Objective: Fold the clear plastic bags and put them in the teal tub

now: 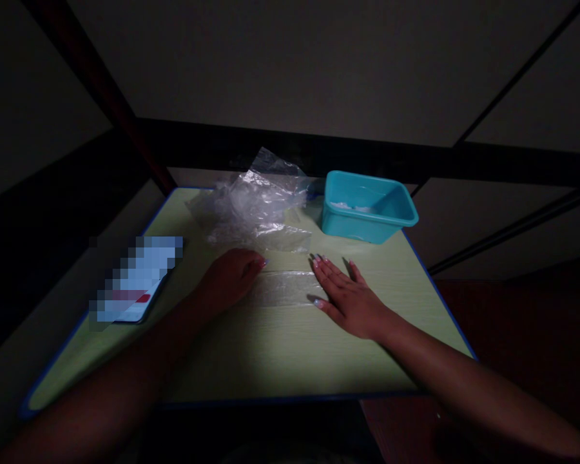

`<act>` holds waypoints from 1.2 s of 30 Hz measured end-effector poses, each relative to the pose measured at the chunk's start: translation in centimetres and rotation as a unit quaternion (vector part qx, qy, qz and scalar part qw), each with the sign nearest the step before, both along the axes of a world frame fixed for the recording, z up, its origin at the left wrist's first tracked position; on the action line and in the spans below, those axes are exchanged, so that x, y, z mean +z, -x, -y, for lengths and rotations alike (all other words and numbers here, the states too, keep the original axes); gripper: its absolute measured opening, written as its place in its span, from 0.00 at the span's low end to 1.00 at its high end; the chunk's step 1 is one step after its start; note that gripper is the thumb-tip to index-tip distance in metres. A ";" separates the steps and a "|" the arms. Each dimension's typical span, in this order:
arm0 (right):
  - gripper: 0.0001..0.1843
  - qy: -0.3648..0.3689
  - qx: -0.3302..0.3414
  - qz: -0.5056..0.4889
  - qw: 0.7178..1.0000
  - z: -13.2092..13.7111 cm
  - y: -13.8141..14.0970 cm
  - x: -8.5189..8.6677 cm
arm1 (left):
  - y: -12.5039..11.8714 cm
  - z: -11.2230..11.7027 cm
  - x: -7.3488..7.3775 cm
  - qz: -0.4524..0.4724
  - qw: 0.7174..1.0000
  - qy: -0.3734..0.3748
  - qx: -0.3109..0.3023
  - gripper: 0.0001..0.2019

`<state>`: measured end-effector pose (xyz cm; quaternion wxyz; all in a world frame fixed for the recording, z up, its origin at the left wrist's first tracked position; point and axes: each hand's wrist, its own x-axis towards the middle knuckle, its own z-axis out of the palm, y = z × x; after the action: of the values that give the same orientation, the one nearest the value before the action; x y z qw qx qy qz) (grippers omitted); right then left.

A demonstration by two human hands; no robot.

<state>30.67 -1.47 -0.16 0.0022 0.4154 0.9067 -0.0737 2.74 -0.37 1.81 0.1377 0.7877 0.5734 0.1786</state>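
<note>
A flat clear plastic bag point(285, 288) lies on the pale green table point(290, 354) between my hands. My left hand point(229, 277) rests palm down on its left end, fingers curled slightly but flat on the plastic. My right hand point(350, 296) lies open with fingers stretched out, pressing the bag's right end. Behind them sits a crumpled heap of clear plastic bags point(254, 209).
A teal plastic bin point(367, 206) stands at the back right of the table with something pale inside. A phone point(135, 280) with a lit screen lies at the left. The table has a blue edge; the room around it is dark.
</note>
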 end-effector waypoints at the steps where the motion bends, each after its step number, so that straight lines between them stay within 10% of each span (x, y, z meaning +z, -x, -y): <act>1: 0.37 0.001 0.000 0.001 1.000 0.0 0.0 0.0 | 0.0 0.0 0.0 0.000 1.000 0.002 -0.003 0.19; 36: 0.37 0.003 -0.013 -0.011 1.000 0.0 0.2 0.9 | -1.8 0.7 -0.8 -0.199 0.980 0.022 -0.002 0.10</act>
<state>30.48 -1.50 0.70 -0.0079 0.4262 0.9010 -0.0807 4.57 -1.03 0.98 0.0383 0.8054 0.5914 0.0050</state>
